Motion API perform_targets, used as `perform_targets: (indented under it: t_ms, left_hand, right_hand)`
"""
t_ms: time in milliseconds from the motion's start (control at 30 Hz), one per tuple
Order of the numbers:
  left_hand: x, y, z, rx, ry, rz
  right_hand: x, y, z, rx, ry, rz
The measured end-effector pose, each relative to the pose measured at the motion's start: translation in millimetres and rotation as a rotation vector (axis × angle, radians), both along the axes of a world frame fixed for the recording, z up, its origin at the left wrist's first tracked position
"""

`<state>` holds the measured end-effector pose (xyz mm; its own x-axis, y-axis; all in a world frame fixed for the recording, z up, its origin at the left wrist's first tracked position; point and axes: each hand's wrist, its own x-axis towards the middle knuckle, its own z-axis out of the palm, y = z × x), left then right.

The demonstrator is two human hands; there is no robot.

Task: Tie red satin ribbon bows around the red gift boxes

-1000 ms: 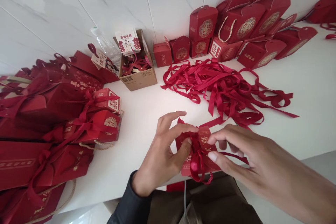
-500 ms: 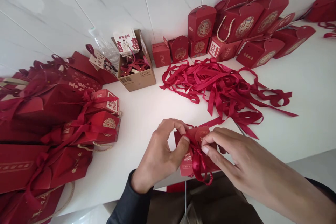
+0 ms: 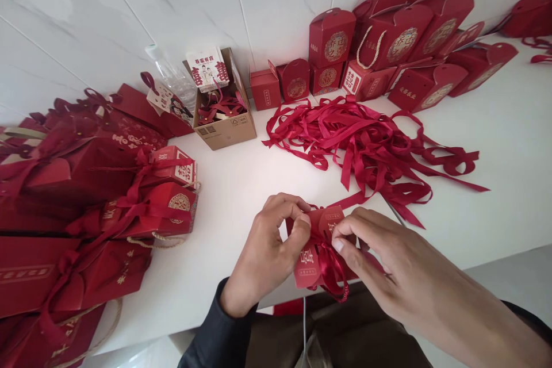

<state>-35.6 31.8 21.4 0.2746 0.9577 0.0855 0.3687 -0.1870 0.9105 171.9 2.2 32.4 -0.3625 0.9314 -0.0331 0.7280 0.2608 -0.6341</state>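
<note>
A small red gift box (image 3: 307, 267) with pale printed characters sits at the table's front edge, between my hands. Across its top runs a shiny red ribbon (image 3: 331, 267), gathered at a knot with a loop hanging toward me. My left hand (image 3: 276, 247) is closed at the box's left side, thumb and forefinger pinched on the ribbon. From the right, my right hand (image 3: 375, 253) pinches the ribbon beside the knot, its thumb against the forefinger. My fingers hide part of the knot and the box's right side.
Behind the box lies a tangled heap of red ribbons (image 3: 366, 144). Ribboned red boxes (image 3: 86, 178) crowd the left. A cardboard box (image 3: 228, 132) holding cards and ribbon pieces stands near the tiled wall, by a clear plastic bottle (image 3: 170, 75). More red boxes (image 3: 332, 40) line the back right.
My left hand has shifted slightly, its thumb and forefinger drawing closer together and a little up. The ribbon loop has moved slightly right, showing more of the box's print. My right hand barely moved.
</note>
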Motion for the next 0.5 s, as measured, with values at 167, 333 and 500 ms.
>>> perform_targets:
  t_ms: [167, 333, 500]
  left_hand:
    - [0.5, -2.2, 4.7, -0.009, 0.013, -0.059]
    - [2.5, -2.4, 7.6, -0.111, -0.034, -0.040]
    - [5.9, -2.1, 7.2, -0.219, -0.076, -0.004]
  right_hand:
    - [-0.2, -1.6, -1.1, -0.033, 0.015, -0.009]
    - [-1.4, 1.1, -2.0, 0.003, 0.005, 0.028]
    - [-3.5, 0.4, 4.5, 0.018, 0.032, 0.052]
